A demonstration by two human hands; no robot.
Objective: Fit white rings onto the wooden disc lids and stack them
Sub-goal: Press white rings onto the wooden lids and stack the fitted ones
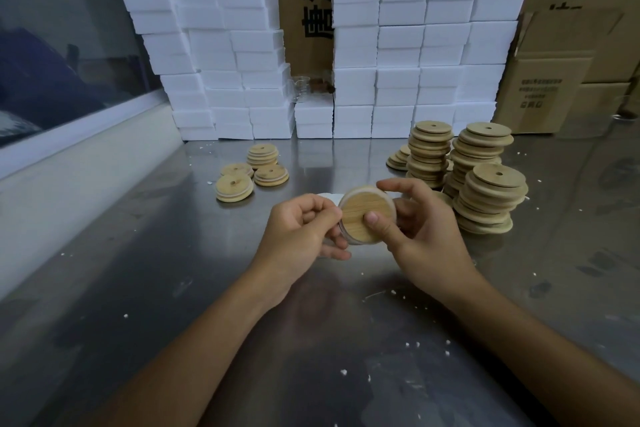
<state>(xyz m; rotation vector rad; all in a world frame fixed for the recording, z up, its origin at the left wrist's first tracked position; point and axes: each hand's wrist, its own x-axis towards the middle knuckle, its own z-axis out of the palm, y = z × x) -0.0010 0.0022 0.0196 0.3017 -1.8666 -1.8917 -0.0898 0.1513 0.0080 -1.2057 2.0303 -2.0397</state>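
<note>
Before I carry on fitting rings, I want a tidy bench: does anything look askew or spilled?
Yes. The nearest tall stack of wooden lids on the right is uneven, its discs offset and its base splayed, so it could topple. White crumbs are scattered over the metal table. The lid in the hands looks fine.

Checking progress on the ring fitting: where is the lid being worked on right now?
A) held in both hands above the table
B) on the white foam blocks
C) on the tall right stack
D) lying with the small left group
A: the lid sits between the left hand and right hand, above the table.
</note>
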